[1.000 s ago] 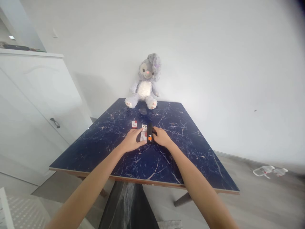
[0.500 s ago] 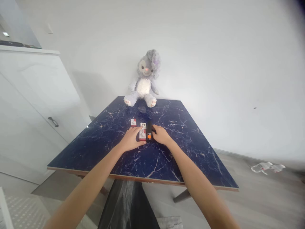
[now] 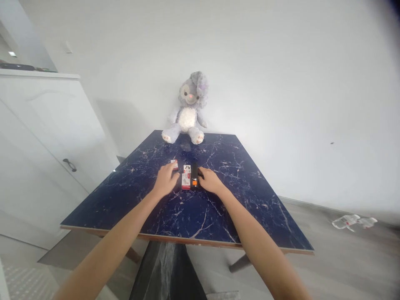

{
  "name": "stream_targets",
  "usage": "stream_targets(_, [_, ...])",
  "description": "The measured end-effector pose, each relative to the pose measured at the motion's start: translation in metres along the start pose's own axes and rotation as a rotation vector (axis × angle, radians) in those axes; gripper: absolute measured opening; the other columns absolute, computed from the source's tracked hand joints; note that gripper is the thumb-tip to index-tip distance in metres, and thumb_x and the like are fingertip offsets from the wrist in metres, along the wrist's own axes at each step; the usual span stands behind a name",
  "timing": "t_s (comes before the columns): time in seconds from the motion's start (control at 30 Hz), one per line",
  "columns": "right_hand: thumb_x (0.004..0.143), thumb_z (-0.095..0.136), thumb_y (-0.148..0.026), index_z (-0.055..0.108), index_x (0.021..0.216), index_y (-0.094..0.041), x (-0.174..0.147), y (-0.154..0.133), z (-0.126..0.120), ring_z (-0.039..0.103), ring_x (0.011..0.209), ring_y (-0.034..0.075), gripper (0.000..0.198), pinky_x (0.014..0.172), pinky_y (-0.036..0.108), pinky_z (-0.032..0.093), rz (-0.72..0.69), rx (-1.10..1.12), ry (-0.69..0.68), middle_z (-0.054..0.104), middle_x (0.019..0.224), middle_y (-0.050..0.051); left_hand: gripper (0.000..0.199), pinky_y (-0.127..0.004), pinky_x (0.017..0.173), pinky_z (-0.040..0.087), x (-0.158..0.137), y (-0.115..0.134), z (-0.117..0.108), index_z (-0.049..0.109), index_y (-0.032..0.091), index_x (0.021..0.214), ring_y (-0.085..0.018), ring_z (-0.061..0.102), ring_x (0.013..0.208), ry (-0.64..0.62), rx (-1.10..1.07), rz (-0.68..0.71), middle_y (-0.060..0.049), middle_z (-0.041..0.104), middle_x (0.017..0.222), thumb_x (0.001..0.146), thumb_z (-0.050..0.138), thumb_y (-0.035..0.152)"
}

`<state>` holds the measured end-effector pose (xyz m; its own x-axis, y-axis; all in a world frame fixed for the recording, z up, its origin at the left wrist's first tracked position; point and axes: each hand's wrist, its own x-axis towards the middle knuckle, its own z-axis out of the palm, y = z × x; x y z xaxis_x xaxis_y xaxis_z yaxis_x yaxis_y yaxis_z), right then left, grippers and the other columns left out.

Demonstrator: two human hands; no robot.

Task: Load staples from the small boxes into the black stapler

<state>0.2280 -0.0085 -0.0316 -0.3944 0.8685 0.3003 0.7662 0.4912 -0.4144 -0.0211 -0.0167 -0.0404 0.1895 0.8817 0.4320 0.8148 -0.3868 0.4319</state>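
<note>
1. Head view, since half a second ago: the left hand [image 3: 165, 180] has slid off the red-and-white box [image 3: 186, 182] and gone forward-left to the small far box [image 3: 174, 163]; the right hand [image 3: 210, 181] has stayed by the black stapler [image 3: 194, 177].
2. Landmark: the black stapler with its orange patch lies flat near the middle of the dark blue marble table [image 3: 250, 200].
3. The red-and-white box lies just left of the stapler, touching or nearly touching its side; a second box of the same kind [image 3: 187, 168] sits at its far end.
4. The small far box lies further left of the stapler and a little beyond it; the left hand's fingertips cover its near edge, fingers loosely spread and palm down, with no closed grasp visible.
5. The right hand rests just right of the stapler, fingers curled against its side; whether it grips cannot be told.
6. Well beyond the stapler, a grey plush rabbit [image 3: 188, 110] sits at the table's far edge against the wall.
7. Far left of the stapler stands a white cabinet [image 3: 46, 133].
</note>
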Motion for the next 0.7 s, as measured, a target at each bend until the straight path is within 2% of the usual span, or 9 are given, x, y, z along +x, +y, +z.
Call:
stream_targets(0.03, [0.088,0.049,-0.014,0.060,0.108,-0.018,0.000,0.000,0.000,0.063,0.099,0.023,0.024,0.086,0.029,0.044,0.001,0.001,-0.004,0.070,0.107,0.010,0.059,-0.054,0.111,0.033,0.008,-0.008,-0.001,0.043,0.019,0.149,-0.036,0.042,0.136,0.040,0.046,-0.035,-0.016,0.048,0.149,0.092,0.049,0.034])
stream_targets(0.1, [0.088,0.049,-0.014,0.060,0.108,-0.018,0.000,0.000,-0.001,0.064,0.100,0.022,0.023,0.087,0.029,0.044,0.008,-0.001,-0.009,0.070,0.108,0.009,0.061,-0.061,0.110,0.031,0.025,-0.024,-0.002,0.052,0.019,0.142,-0.044,0.035,0.141,0.003,0.119,-0.075,-0.019,0.040,0.155,0.085,0.060,0.037])
stream_targets(0.17, [0.089,0.049,-0.014,0.060,0.109,-0.018,0.000,-0.001,-0.002,0.063,0.102,0.022,0.023,0.088,0.029,0.044,0.019,-0.005,-0.014,0.070,0.109,0.010,0.057,-0.064,0.108,0.031,0.037,-0.036,-0.002,0.059,0.023,0.135,-0.045,0.037,0.139,-0.089,0.123,-0.068,-0.017,0.046,0.152,0.082,0.064,0.042])
stream_targets(0.27, [0.090,0.049,-0.014,0.060,0.111,-0.018,0.000,-0.002,-0.003,0.063,0.103,0.023,0.024,0.089,0.029,0.044,0.025,-0.001,-0.022,0.070,0.110,0.010,0.046,-0.059,0.109,0.033,0.042,-0.045,-0.001,0.065,0.023,0.125,-0.038,0.049,0.130,-0.137,0.075,0.028,-0.015,0.063,0.134,0.086,0.060,0.045])
stream_targets(0.33, [0.090,0.049,-0.014,0.061,0.112,-0.018,0.000,-0.002,-0.003,0.063,0.104,0.023,0.025,0.090,0.030,0.044,0.025,0.009,-0.023,0.070,0.111,0.010,0.041,-0.055,0.110,0.034,0.040,-0.046,-0.001,0.067,0.021,0.119,-0.035,0.052,0.127,-0.121,0.067,0.075,-0.015,0.065,0.129,0.087,0.058,0.046])
stream_targets(0.47, [0.090,0.050,-0.015,0.060,0.116,-0.018,0.000,0.000,-0.001,0.062,0.106,0.023,0.028,0.093,0.031,0.044,0.013,0.032,-0.009,0.069,0.114,0.010,0.041,-0.054,0.110,0.034,0.036,-0.042,-0.004,0.065,0.020,0.119,-0.036,0.045,0.133,-0.156,0.064,0.100,-0.015,0.055,0.143,0.086,0.060,0.044])
stream_targets(0.6, [0.089,0.050,-0.014,0.060,0.117,-0.018,0.001,0.000,0.000,0.062,0.106,0.023,0.030,0.093,0.031,0.044,0.002,0.027,-0.005,0.069,0.114,0.010,0.043,-0.050,0.104,0.040,0.034,-0.034,-0.012,0.064,0.020,0.114,-0.034,0.054,0.120,-0.178,-0.007,0.088,-0.014,0.064,0.125,0.082,0.065,0.049])
stream_targets(0.7, [0.089,0.050,-0.014,0.060,0.118,-0.017,0.001,0.000,0.000,0.062,0.107,0.023,0.031,0.094,0.031,0.044,0.005,0.021,-0.009,0.069,0.114,0.010,0.054,-0.045,0.097,0.045,0.029,-0.027,-0.022,0.061,0.020,0.117,-0.031,0.058,0.111,-0.161,-0.130,0.031,-0.012,0.065,0.119,0.077,0.070,0.055])
